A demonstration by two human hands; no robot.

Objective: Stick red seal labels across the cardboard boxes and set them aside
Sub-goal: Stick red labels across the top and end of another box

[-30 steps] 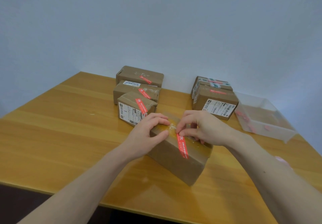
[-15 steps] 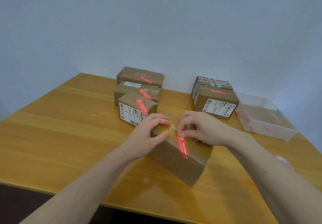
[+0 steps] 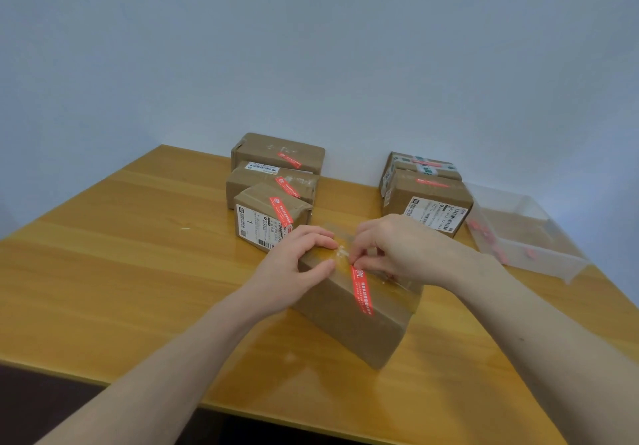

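Nearest me, a cardboard box (image 3: 349, 320) sits skewed on the wooden table (image 3: 114, 271). My left hand (image 3: 294, 268) grips its left end – fingers curled over the top edge, thumb on the near face. My right hand (image 3: 397, 247) has its curled fingertips bunched at the upper end of a red seal label (image 3: 362, 290), which runs over the top edge and down the near face. Beyond stand three sealed boxes (image 3: 273, 209) in a row, two more boxes (image 3: 428, 202) to the right, then a clear plastic tray (image 3: 525, 237) holding red labels.
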